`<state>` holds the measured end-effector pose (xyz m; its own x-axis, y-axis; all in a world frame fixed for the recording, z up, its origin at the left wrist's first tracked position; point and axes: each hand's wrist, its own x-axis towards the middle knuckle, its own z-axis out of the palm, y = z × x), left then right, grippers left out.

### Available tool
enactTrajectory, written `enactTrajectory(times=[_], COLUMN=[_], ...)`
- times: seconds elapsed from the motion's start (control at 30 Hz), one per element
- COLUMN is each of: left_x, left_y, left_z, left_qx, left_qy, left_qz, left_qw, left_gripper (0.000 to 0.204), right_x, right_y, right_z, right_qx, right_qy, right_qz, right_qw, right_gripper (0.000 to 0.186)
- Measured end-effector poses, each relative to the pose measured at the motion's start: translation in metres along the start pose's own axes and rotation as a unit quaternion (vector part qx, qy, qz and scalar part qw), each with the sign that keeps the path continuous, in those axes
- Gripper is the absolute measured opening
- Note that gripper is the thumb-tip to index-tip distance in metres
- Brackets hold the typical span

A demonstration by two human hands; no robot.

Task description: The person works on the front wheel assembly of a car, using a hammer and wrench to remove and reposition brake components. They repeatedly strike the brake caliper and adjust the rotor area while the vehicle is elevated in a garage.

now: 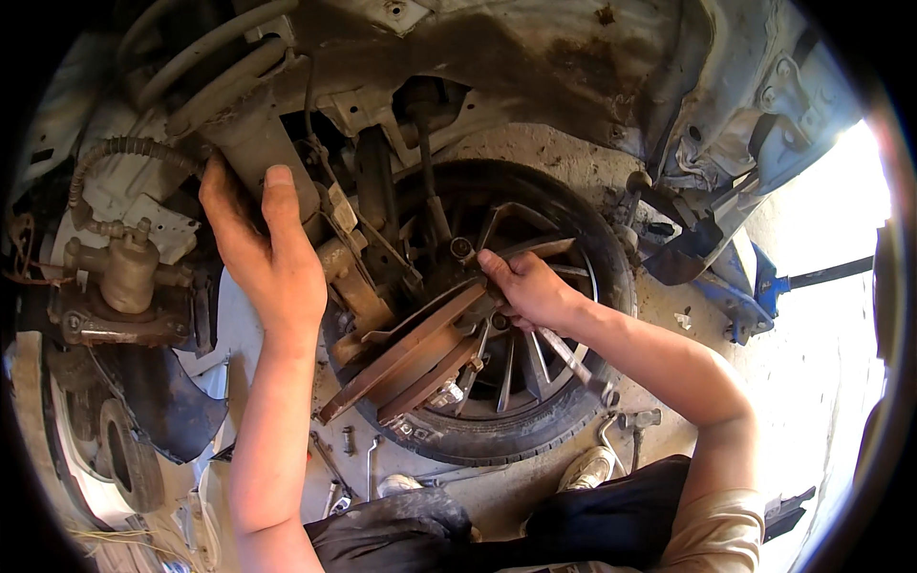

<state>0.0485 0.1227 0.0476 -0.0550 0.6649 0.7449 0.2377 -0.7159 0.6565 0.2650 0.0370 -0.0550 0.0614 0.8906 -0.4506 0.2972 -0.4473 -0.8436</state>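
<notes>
My left hand (272, 253) is wrapped round the lower body of a dirty strut (258, 143), thumb in front and fingers partly hidden on its far side. My right hand (535, 291) is closed beside a ball joint end (461, 249), thumb and forefinger close to it. From under that hand a metal wrench (573, 361) slants down to the right, ending in a thick round head; its other end is hidden. Between my hands sits a rusty brake disc (411, 349), tilted on the hub. A rod (427, 181) runs down towards the joint.
A tyred alloy wheel (516, 435) lies flat beneath the disc. A brake caliper (129, 277) with its hose stands at left. A blue jack (750, 291) is at right. A hammer (640, 418) and a spanner (372, 463) lie on the floor near my shoes.
</notes>
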Motion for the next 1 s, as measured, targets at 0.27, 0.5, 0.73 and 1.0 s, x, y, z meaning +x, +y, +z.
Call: enactTrajectory(times=[0.27,0.5,0.73,1.0], left_x=[0.000,0.000,0.000,-0.001], left_y=[0.002,-0.002,0.001,0.002], left_z=[-0.002,-0.004,-0.001,-0.002], left_qx=[0.028,0.058,0.014,0.027], left_qy=[-0.008,-0.007,-0.003,-0.004], left_qz=[0.002,0.011,0.002,0.000], left_qw=[1.000,0.998,1.000,1.000], left_gripper=[0.049,0.051,0.050,0.050], right_x=[0.046,0.029,0.006,-0.003], right_y=[0.012,0.006,0.013,-0.013], right_z=[-0.036,-0.052,-0.014,-0.001], right_qx=[-0.385,-0.193,-0.091,0.046], right_qy=[0.140,0.125,-0.017,-0.084], right_qz=[-0.320,-0.223,-0.086,0.021], right_qw=[0.854,0.947,0.992,0.995], right_gripper=[0.057,0.062,0.066,0.054])
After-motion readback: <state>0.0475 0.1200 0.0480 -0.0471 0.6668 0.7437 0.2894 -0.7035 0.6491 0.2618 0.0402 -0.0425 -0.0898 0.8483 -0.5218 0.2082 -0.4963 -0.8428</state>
